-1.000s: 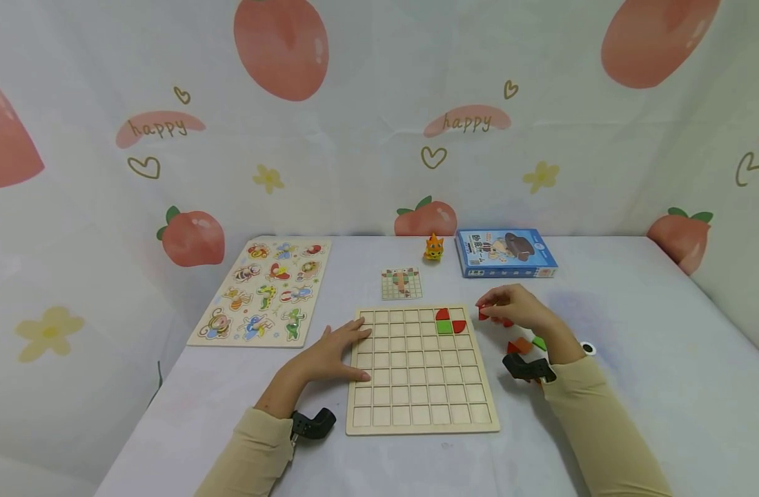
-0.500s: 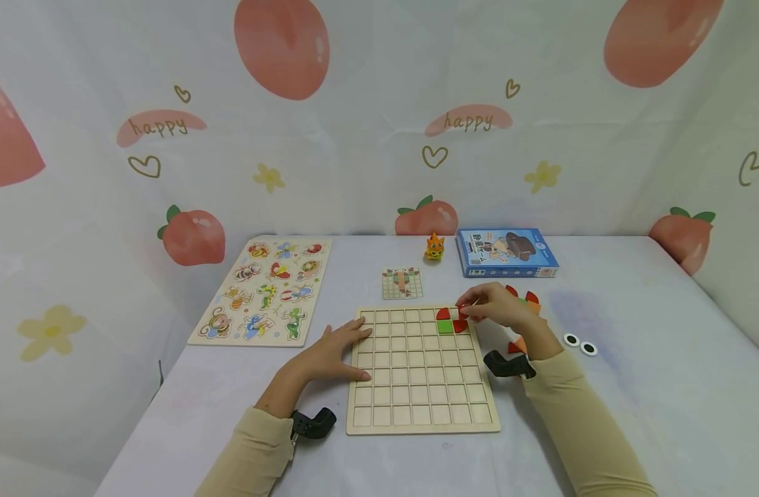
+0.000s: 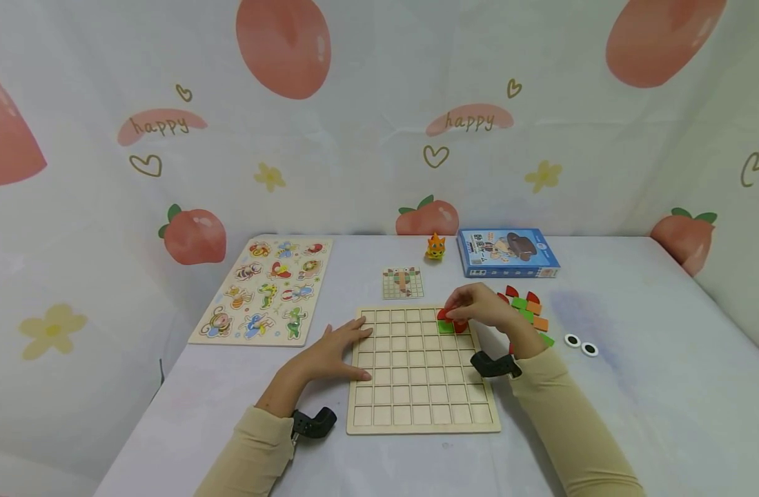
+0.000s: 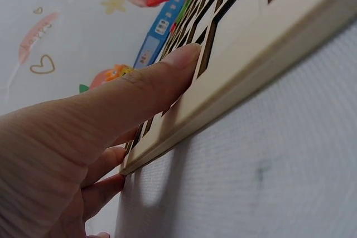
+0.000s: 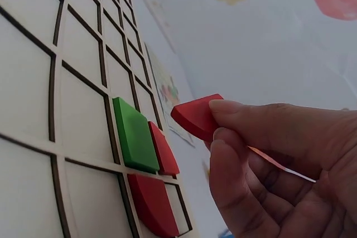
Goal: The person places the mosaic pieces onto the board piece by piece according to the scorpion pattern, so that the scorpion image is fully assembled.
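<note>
- Pinching a red fan-shaped piece (image 5: pixel 198 116) between thumb and fingertips, our right hand (image 3: pixel 488 307) holds it raised above the upper right corner of the gridded wooden board (image 3: pixel 419 376).
- We rest our left hand (image 3: pixel 332 355) on the board's left side, fingers spread and relaxed; in the left wrist view the thumb tip lies on the frame beside a cell.
- The board lies flat on the white-covered bench (image 3: pixel 696 345), in front of us and between our hands.
- Near its upper right corner we see a green square (image 3: pixel 445 327) set in a cell, with one red piece (image 5: pixel 163 147) in the cell above it and another red piece (image 5: pixel 152 204) in the cell to its right.
- Right of the board we have loose red, green and orange pieces (image 3: pixel 539 324), partly hidden by our right arm, and beyond them two eye discs (image 3: pixel 581 344).
- Past the board's far edge we find a pattern card (image 3: pixel 403 283), an orange figurine (image 3: pixel 435 247) and a blue box (image 3: pixel 508 252).
- To the left, we see an animal puzzle (image 3: pixel 261 290) lying flat.
</note>
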Available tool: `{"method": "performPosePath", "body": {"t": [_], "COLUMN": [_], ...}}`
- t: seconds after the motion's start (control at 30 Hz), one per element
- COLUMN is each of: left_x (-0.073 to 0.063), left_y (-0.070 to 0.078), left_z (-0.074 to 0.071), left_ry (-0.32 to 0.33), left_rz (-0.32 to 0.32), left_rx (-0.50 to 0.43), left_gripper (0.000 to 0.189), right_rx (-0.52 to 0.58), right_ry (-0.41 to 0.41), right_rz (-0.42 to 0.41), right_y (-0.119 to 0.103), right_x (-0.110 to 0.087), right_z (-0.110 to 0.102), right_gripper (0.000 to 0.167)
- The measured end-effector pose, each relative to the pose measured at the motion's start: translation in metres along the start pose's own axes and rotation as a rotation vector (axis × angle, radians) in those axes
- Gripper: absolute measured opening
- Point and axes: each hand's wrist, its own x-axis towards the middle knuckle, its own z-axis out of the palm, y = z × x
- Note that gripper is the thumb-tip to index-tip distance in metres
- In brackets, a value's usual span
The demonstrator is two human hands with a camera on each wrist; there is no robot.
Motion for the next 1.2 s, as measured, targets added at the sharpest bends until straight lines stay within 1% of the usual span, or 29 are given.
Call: {"method": "performPosePath", "body": {"t": [0.17,0.3,0.5,0.63,0.87,1.07,1.2], "left_x": [0.0,0.0,-0.001,-0.001,-0.001,-0.001,-0.001], "left_y": [0.0,0.0,0.001,0.001,0.002,0.002,0.002], "left_z": [0.0,0.0,0.0,0.0,-0.001,0.0,-0.001], "left_ry": [0.001,0.002,0.001,0.002,0.002,0.006,0.009], "left_rz": [0.003,0.002,0.0,-0.002,-0.004,0.0,-0.002], "left_rx": [0.004,-0.001,-0.006,-0.008,-0.007,-0.011,-0.01], "left_gripper": [0.085,0.085,0.084,0.084,0.084,0.084,0.084], "right_rx": [-0.061,-0.094,-0.114,-0.101,-0.051,-0.06,-0.06], "right_ry": [0.022,0.014,-0.023,-0.041,-0.054,-0.064,-0.061], "right_rz": [0.053,0.061,0.024,-0.007,-0.014,-0.034,-0.03], "right_y": [0.001,0.0,-0.004,-0.004,-0.004,-0.004,-0.006], "right_x": [0.009,0.013,0.017,0.02,0.023,0.025,0.026], "right_z": [0.004,0.006,0.012,0.016,0.019,0.022,0.024], "right_gripper": [0.016,0.016,0.019,0.02,0.013,0.012,0.011]}}
